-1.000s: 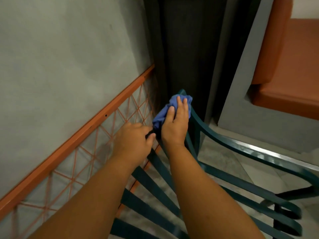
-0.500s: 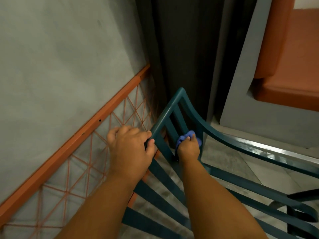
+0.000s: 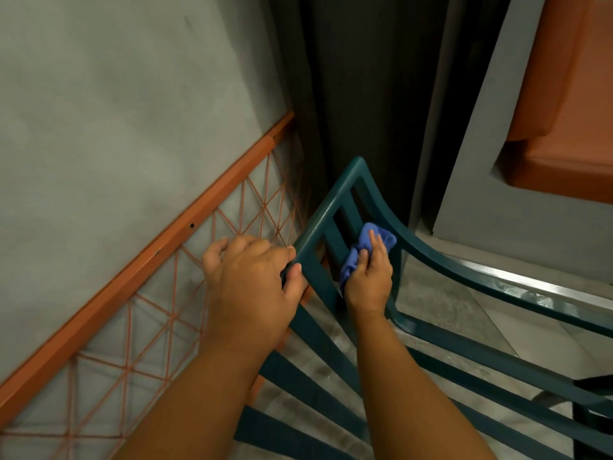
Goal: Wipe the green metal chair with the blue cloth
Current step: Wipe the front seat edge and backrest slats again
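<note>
Two big surfaces frame the scene: a grey wall [image 3: 116, 111] on the left and the pale stone floor [image 3: 441, 303] under everything. An orange metal frame [image 3: 185, 227] with thin cross-wires leans along the wall. The green metal chair [image 3: 497, 280] stands on the floor just beside it, its slatted part reaching toward the dark corner at the top centre. The left hand [image 3: 252, 283] grips the chair's outer rail near that far end, thumb and fingers curled round the bar, apparently steadying it. The right hand [image 3: 368, 277] holds the blue cloth [image 3: 368, 247] bunched under its fingers and presses it against a slat between the rails. The step in hand looks like wiping the slats near the chair's far end. The next move probably calls for drawing the cloth along the slat with firm pressure, then shifting to the neighbouring slat while the left hand braces the frame.
</note>
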